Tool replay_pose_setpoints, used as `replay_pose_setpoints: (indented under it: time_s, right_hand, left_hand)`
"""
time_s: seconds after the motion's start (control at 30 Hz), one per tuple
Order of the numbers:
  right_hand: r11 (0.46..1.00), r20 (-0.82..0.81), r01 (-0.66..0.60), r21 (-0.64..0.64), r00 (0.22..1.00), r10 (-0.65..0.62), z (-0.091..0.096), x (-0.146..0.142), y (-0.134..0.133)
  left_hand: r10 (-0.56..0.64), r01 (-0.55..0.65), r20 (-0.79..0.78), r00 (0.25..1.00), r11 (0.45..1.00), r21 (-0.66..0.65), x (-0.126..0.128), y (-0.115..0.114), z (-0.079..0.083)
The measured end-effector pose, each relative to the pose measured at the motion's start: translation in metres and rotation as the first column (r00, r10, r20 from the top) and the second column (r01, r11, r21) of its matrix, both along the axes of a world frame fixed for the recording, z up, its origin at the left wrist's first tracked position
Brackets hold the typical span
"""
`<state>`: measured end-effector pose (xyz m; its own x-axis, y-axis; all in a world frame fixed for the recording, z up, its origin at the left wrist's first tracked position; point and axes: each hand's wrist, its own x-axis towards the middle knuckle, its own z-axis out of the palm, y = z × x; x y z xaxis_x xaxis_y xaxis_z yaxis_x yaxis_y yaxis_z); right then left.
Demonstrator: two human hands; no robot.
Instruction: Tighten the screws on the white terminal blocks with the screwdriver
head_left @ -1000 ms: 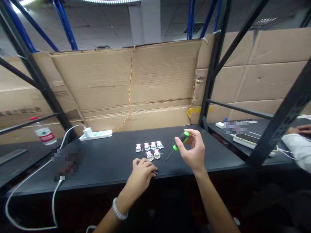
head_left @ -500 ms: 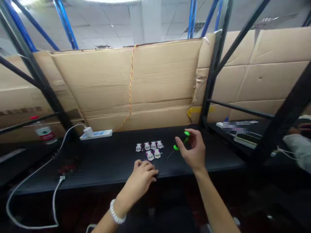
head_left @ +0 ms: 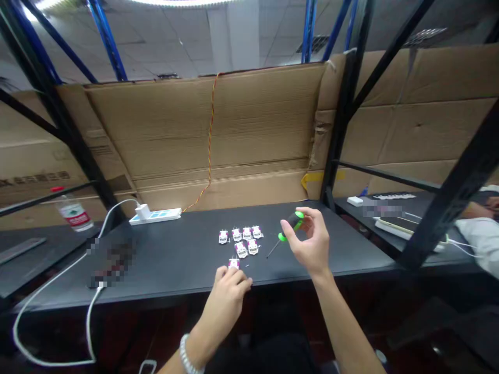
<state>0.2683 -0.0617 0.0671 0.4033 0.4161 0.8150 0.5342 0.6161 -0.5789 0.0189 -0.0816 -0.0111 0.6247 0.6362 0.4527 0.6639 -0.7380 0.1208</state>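
A screwdriver with a black and green handle (head_left: 290,225) is pinched between the thumb and fingers of my right hand (head_left: 310,236). Its thin shaft slants down to the left, with the tip close to the table top. My left hand (head_left: 228,293) rests at the table's front edge, fingers curled against a small white and purple module (head_left: 234,263). The hand hides that module's lower part. Beyond it sit several similar modules (head_left: 241,250) in a loose group, between the left hand and the screwdriver. A tiny pin-like piece (head_left: 247,266) lies right of the near module.
A white power strip (head_left: 156,216) with a plugged-in charger lies at the back left of the black table (head_left: 175,254). A white cable (head_left: 50,280) loops over the left side. A bottle (head_left: 75,212) stands left of the frame post. At right, another person's sleeve (head_left: 473,241) shows.
My left hand has drawn slightly back toward me, so the near module now shows above its fingers. My right hand keeps the screwdriver in almost the same place.
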Motion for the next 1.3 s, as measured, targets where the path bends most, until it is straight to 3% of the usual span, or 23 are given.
replay_pose_setpoints:
  time_s: [0.17, 0.43, 0.53, 0.83, 1.03, 1.3]
  right_hand:
    - [1.0, 0.001, 0.016, 0.003, 1.0, -0.016, 0.002, -0.001, -0.001]
    - [1.0, -0.006, 0.005, 0.005, 1.0, -0.005, 0.0, 0.0, 0.001]
    - [1.0, -0.013, -0.008, 0.001, 1.0, 0.008, 0.0, 0.0, 0.001]
    - [1.0, -0.007, -0.015, -0.001, 1.0, 0.015, 0.001, -0.001, 0.0]
    - [1.0, 0.002, -0.014, -0.006, 1.0, 0.014, 0.001, -0.002, 0.0]
    - [1.0, -0.001, -0.031, 0.0, 1.0, 0.031, 0.001, -0.002, 0.001]
  left_hand:
    - [0.0, -0.001, 0.019, 1.0, 1.0, 0.024, -0.004, 0.003, 0.003]
    - [0.074, -0.066, 0.131, 0.989, 0.996, -0.066, -0.032, 0.023, 0.033]
    - [0.082, -0.068, 0.149, 0.985, 0.993, -0.1, -0.044, 0.029, 0.038]
    - [-0.01, 0.034, 0.166, 0.986, 0.989, -0.145, -0.05, 0.037, 0.018]
    - [0.025, 0.0, 0.134, 0.991, 0.982, -0.187, -0.047, 0.039, 0.017]
    - [0.01, 0.015, 0.175, 0.984, 0.99, -0.142, -0.049, 0.045, 0.007]
